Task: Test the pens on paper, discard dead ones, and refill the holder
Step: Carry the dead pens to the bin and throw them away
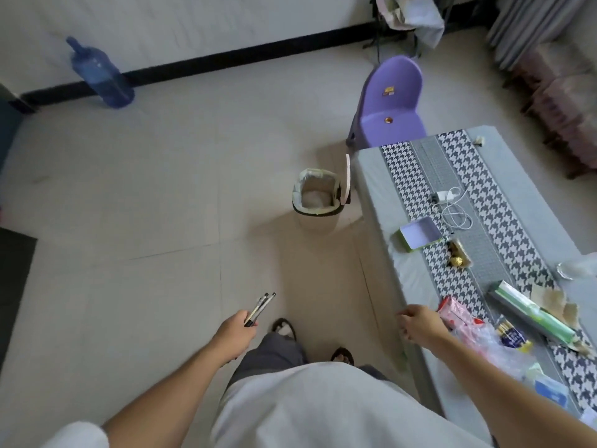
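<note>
My left hand (pixel 235 331) is closed around a small bunch of pens (pixel 261 308), whose tips point forward over the tiled floor. My right hand (pixel 420 322) hangs beside the near edge of the table (pixel 381 195), fingers loosely curled, with nothing in it. A small waste bin (pixel 318 199) with a liner and a raised lid stands on the floor ahead, against the table's left side. On the table lies an open green tin (pixel 419 233) with a pale inside. No paper sheet or pen holder is clearly visible.
A purple plastic chair (pixel 391 105) stands at the table's far end. A blue water jug (pixel 98 74) leans by the wall at the back left. The table carries a white charger cable (pixel 454 208), a green box (pixel 533 313), a pink packet (pixel 458 313) and plastic bags.
</note>
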`<action>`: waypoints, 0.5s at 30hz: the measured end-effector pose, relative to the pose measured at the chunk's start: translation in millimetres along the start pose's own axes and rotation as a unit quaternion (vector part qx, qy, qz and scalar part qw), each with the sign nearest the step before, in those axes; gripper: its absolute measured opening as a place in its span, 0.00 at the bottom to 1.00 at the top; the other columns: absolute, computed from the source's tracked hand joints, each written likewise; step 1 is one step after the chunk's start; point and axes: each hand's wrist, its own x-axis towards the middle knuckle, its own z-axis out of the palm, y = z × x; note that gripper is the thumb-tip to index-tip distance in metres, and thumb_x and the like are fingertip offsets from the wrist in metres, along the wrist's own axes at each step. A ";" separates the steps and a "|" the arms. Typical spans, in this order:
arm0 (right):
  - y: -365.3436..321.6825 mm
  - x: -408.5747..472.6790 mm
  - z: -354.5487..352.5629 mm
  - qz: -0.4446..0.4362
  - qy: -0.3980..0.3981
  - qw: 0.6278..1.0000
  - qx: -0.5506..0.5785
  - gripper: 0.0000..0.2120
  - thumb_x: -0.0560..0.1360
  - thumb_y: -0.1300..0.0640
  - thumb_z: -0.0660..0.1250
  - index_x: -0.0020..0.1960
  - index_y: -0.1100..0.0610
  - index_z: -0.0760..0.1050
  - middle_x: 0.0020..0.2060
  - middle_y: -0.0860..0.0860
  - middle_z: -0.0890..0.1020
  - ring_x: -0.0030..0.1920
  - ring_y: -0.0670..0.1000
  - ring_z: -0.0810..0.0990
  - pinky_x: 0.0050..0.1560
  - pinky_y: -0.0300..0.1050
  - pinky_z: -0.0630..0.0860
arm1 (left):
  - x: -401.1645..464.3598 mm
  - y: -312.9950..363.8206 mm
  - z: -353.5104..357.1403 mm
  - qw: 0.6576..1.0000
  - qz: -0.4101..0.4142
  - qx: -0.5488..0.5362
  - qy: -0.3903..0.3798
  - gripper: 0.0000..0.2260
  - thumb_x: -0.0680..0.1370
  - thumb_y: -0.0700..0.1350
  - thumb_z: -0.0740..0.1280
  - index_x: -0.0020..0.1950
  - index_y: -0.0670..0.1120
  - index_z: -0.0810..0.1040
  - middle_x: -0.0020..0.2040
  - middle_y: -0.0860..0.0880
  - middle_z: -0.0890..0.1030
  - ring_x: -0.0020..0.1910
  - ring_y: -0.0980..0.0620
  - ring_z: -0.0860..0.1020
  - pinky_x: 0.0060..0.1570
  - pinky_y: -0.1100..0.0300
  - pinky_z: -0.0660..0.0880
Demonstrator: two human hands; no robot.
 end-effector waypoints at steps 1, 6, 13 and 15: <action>-12.6 12.5 -3.2 -0.007 -0.005 1.000 0.001 0.08 0.79 0.63 0.65 0.51 0.59 0.83 0.38 0.57 0.85 0.34 0.53 0.83 0.40 0.47 0.81 | 10.0 8.8 -3.8 1.000 -0.002 -0.003 0.002 0.05 0.76 0.43 0.61 0.50 0.48 0.75 0.37 0.45 0.77 0.31 0.48 0.73 0.29 0.59 0.67; -58.6 58.7 -15.1 -0.004 -0.006 1.000 -0.026 0.08 0.77 0.64 0.65 0.44 0.56 0.83 0.38 0.59 0.86 0.35 0.53 0.82 0.46 0.51 0.82 | 72.9 52.0 -27.3 1.000 0.009 0.020 -0.021 0.04 0.77 0.44 0.62 0.49 0.48 0.75 0.39 0.45 0.78 0.32 0.47 0.74 0.30 0.59 0.68; -100.8 94.9 -46.9 0.045 0.021 0.998 -0.043 0.09 0.75 0.61 0.67 0.44 0.51 0.85 0.40 0.49 0.86 0.42 0.52 0.84 0.49 0.47 0.81 | 178.9 141.1 -91.5 0.992 0.041 0.092 -0.082 0.06 0.76 0.44 0.62 0.51 0.47 0.75 0.40 0.44 0.77 0.34 0.46 0.74 0.29 0.59 0.67; -115.8 108.7 -57.6 0.054 0.032 0.997 -0.034 0.09 0.74 0.61 0.68 0.42 0.49 0.84 0.40 0.48 0.86 0.43 0.53 0.85 0.50 0.49 0.82 | 208.0 171.1 -111.1 0.987 0.053 0.122 -0.093 0.06 0.76 0.46 0.62 0.51 0.47 0.74 0.40 0.44 0.79 0.33 0.46 0.74 0.28 0.60 0.67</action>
